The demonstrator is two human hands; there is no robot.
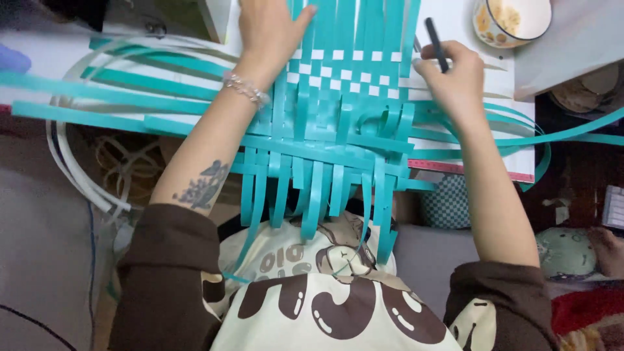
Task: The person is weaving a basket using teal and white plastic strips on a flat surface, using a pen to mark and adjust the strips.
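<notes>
Left hand is pressing flat, fingers spread, on the teal woven strip mat, right hand is pinching a dark pen at the mat's right edge.

This looks like a home, with a hobby corner set up on a white counter. Just beyond the right hand stands a flower-patterned bowl with food in it. Below that hand, off the counter's edge, lie soft patterned cushions and a checked fabric bag. Loose cords tangle on the floor under the left forearm.
</notes>
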